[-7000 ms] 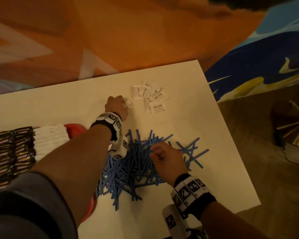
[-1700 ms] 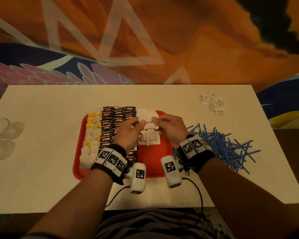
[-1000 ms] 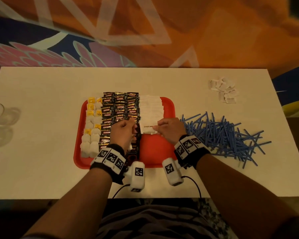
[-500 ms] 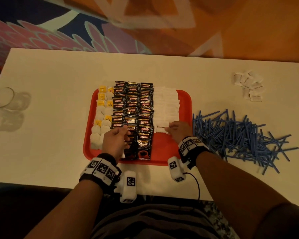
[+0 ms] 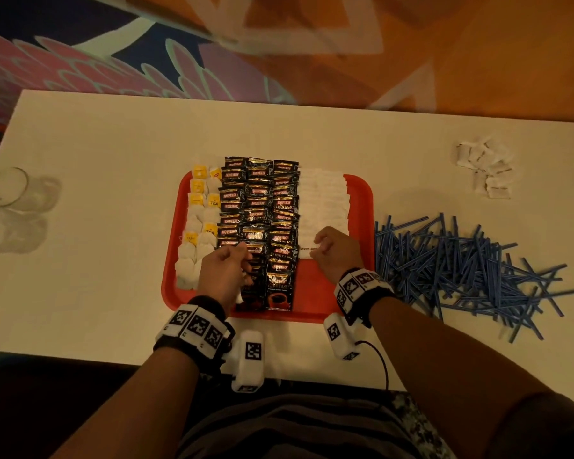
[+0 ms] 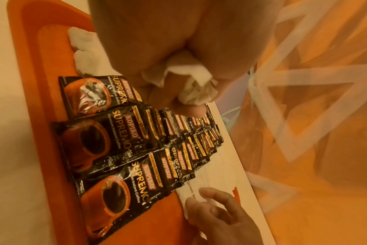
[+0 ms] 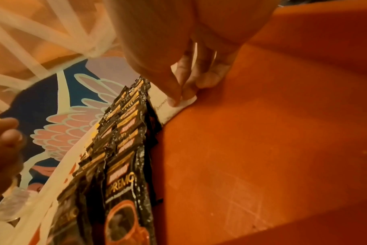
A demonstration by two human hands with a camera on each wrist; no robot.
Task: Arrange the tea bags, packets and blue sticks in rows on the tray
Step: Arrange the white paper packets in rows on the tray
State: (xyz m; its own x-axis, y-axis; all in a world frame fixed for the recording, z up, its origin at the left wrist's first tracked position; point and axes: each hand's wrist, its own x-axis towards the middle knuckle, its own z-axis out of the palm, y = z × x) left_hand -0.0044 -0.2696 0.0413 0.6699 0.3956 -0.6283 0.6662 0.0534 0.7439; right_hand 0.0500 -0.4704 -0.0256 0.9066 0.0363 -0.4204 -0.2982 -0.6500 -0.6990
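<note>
The right hand [image 5: 337,251] presses its fingertips [image 7: 175,101] on the nearest white paper sugar packet [image 7: 174,107], the near end of the white row on the red plastic tray [image 5: 361,200]. The left hand [image 5: 224,273] clutches spare white packets [image 6: 191,82] just left of it. The loose blue sticks [image 5: 461,270] lie on the table right of the tray, nearer the right hand.

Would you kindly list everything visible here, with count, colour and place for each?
tray: one, red, middle of the table.
table: one, white, under everything.
tea bags: many, white with yellow tags, two rows at the tray's left.
coffee packets: many, black, three overlapping rows mid-tray.
white packets: many, one row right of the coffee.
loose white packets: a small heap, far right of the table.
blue sticks: many, a pile on the table right of the tray.
glass: one, clear, table's left edge.
left hand: holds crumpled white packets.
right hand: fingertips press the nearest white packet.
</note>
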